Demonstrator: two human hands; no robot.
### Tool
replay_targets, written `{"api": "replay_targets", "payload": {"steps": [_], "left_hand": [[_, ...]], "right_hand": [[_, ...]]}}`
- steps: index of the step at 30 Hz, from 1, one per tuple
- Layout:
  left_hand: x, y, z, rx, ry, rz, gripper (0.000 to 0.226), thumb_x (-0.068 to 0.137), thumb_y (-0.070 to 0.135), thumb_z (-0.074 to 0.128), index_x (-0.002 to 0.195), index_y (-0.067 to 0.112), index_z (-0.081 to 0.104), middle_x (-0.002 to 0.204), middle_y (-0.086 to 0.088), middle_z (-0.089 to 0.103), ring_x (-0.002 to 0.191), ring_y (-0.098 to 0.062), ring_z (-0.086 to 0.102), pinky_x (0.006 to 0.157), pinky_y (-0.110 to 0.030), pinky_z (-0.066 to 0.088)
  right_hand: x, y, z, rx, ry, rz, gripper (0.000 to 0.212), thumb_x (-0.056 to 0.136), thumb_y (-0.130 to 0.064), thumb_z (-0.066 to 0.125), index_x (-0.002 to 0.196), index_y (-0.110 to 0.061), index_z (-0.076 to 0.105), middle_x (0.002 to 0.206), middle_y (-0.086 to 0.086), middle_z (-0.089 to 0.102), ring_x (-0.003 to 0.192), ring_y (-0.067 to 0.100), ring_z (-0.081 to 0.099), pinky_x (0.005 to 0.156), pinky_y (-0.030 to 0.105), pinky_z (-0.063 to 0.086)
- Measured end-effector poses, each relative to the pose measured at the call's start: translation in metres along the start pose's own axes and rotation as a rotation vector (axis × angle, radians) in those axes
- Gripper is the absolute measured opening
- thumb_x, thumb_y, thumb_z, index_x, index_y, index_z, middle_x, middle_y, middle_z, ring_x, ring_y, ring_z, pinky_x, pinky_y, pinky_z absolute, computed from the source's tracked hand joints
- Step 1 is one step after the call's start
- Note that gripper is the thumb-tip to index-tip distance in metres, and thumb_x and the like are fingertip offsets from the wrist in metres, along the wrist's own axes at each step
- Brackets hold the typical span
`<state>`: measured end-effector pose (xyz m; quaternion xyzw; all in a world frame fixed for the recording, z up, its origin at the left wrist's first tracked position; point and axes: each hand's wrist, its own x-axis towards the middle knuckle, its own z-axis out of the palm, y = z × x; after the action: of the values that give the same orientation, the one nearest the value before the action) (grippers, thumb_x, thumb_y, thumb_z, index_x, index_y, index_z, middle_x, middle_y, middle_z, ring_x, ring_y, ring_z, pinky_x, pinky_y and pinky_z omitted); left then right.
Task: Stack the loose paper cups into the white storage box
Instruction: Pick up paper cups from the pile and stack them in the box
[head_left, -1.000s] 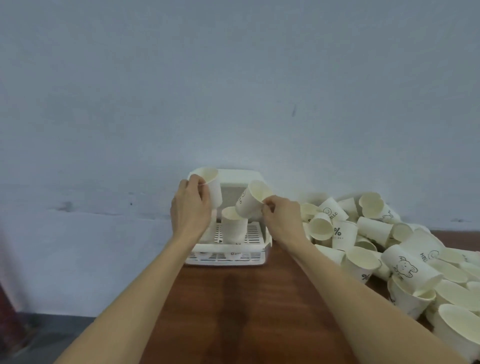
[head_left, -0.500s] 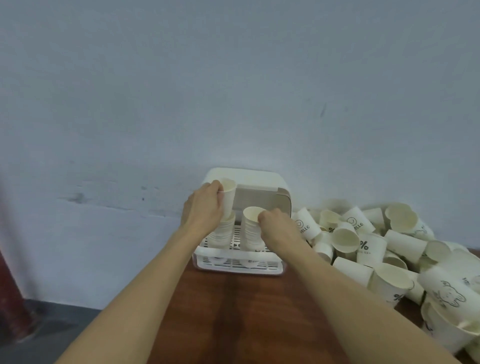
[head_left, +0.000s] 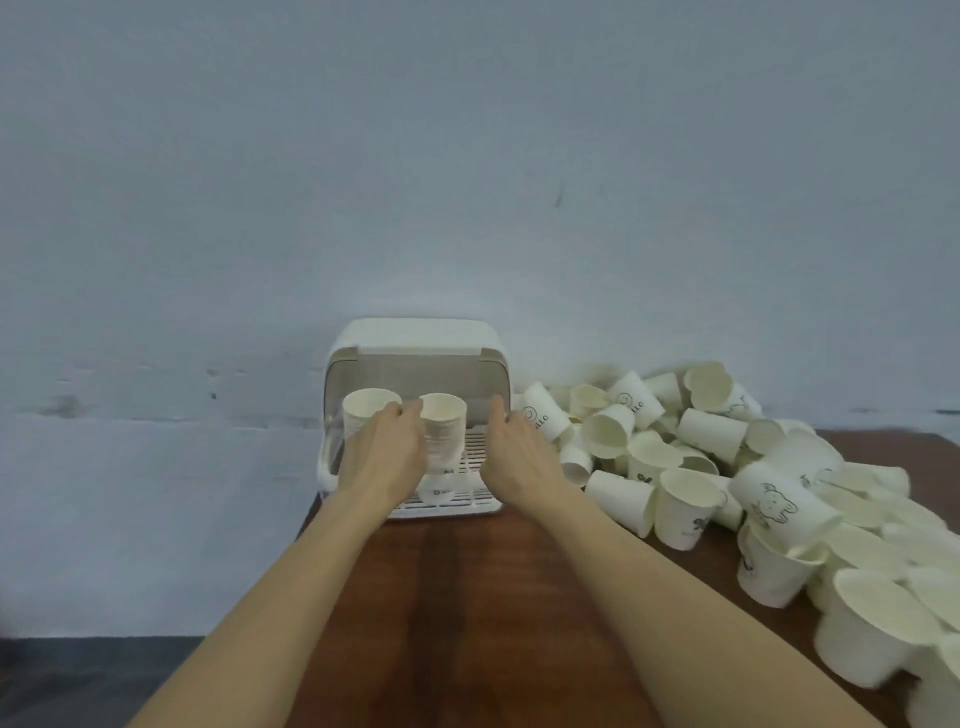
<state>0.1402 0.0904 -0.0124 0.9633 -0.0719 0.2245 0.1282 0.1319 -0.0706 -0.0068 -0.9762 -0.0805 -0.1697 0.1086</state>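
Observation:
The white storage box (head_left: 415, 338) stands at the far edge of the brown table, against the wall, with its front open. Two upright stacks of paper cups stand inside on its slotted tray: a left stack (head_left: 370, 408) and a right stack (head_left: 442, 431). My left hand (head_left: 382, 460) rests in front of the left stack, fingertips between the two stacks, gripping nothing. Just right of the right stack, my right hand (head_left: 514, 460) is held empty with its fingers apart. A big heap of loose paper cups (head_left: 691, 499) lies to the right of the box.
The heap of cups spreads across the table's right side towards the near right corner (head_left: 872, 634). The brown tabletop (head_left: 467, 597) shows between my forearms. The table's left edge runs just left of the box, with dark floor (head_left: 78, 675) below. A grey wall stands right behind.
Both hands have set their cups onto the two stacks and let go. My right hand has drawn off to the right of the right stack. My head has shifted, so the box sits lower in view.

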Motion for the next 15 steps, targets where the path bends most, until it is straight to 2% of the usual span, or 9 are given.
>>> {"api": "replay_targets", "payload": {"steps": [3, 7, 11, 13, 15], "left_hand": [[-0.014, 0.048, 0.012, -0.134, -0.02, 0.133, 0.034, 0.094, 0.018, 0.041, 0.127, 0.019, 0.049, 0.118, -0.006, 0.055, 0.101, -0.033, 0.058, 0.076, -0.043, 0.048], [-0.031, 0.113, 0.04, -0.224, -0.149, 0.299, 0.034, 0.095, 0.019, 0.041, 0.126, 0.024, 0.052, 0.118, -0.002, 0.055, 0.106, -0.029, 0.056, 0.081, -0.041, 0.047], [-0.033, 0.166, 0.072, -0.068, -0.338, 0.436, 0.048, 0.091, 0.012, 0.043, 0.137, 0.027, 0.041, 0.126, -0.007, 0.046, 0.11, -0.031, 0.053, 0.079, -0.042, 0.046], [-0.032, 0.187, 0.084, 0.038, -0.411, 0.502, 0.063, 0.09, 0.007, 0.046, 0.146, 0.03, 0.027, 0.124, -0.01, 0.043, 0.113, -0.032, 0.049, 0.078, -0.042, 0.043], [-0.033, 0.202, 0.091, 0.142, -0.432, 0.534, 0.065, 0.091, 0.005, 0.046, 0.147, 0.028, 0.024, 0.123, -0.013, 0.043, 0.116, -0.032, 0.045, 0.077, -0.041, 0.042]], "right_hand": [[-0.025, 0.034, -0.01, 0.028, 0.02, 0.105, 0.039, 0.083, -0.003, 0.049, 0.121, -0.005, 0.04, 0.115, 0.016, 0.054, 0.103, 0.036, 0.054, 0.067, 0.036, 0.034], [-0.056, 0.093, -0.02, -0.013, 0.093, 0.346, 0.03, 0.088, -0.006, 0.045, 0.119, -0.006, 0.042, 0.108, 0.013, 0.06, 0.096, 0.036, 0.06, 0.063, 0.037, 0.036], [-0.073, 0.146, -0.02, -0.08, 0.05, 0.532, 0.035, 0.091, -0.01, 0.046, 0.125, -0.003, 0.04, 0.112, 0.012, 0.064, 0.104, 0.032, 0.062, 0.069, 0.035, 0.041], [-0.079, 0.164, -0.016, -0.134, 0.001, 0.56, 0.039, 0.094, -0.015, 0.045, 0.129, -0.001, 0.04, 0.116, 0.011, 0.064, 0.108, 0.029, 0.062, 0.076, 0.034, 0.046], [-0.083, 0.176, -0.011, -0.149, -0.061, 0.547, 0.032, 0.092, -0.013, 0.047, 0.123, -0.004, 0.05, 0.116, 0.01, 0.064, 0.109, 0.028, 0.062, 0.079, 0.034, 0.048]]}}
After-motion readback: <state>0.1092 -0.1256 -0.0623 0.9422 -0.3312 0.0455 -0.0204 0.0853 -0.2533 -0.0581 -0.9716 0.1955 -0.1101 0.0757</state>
